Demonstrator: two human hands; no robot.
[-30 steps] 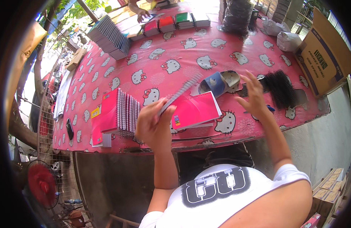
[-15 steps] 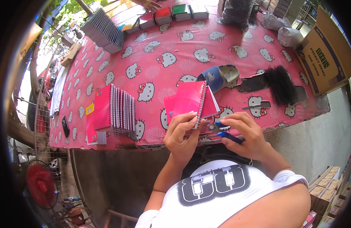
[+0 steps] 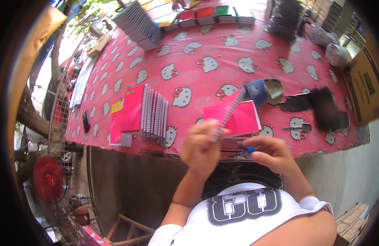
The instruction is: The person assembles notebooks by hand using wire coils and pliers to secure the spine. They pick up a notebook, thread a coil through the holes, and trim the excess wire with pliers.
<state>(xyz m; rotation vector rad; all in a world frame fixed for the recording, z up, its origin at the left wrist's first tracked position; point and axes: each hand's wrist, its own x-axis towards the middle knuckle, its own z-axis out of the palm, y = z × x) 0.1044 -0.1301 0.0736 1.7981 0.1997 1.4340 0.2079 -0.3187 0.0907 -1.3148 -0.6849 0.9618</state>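
Nearest, the left hand [image 3: 201, 145] has its fingers closed round the lower end of a pink spiral notebook [image 3: 234, 119], whose wire spine runs up and away to the right from that grip. Just right of it, the right hand [image 3: 271, 153] pinches a small blue-handled tool [image 3: 247, 150] (its tip aimed at the spine's near end). Beyond lies the red patterned tabletop [image 3: 206, 61].

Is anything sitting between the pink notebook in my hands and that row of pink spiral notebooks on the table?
Nothing visible. The pink notebook is in the left hand, and only bare tablecloth separates it from the notebook row.
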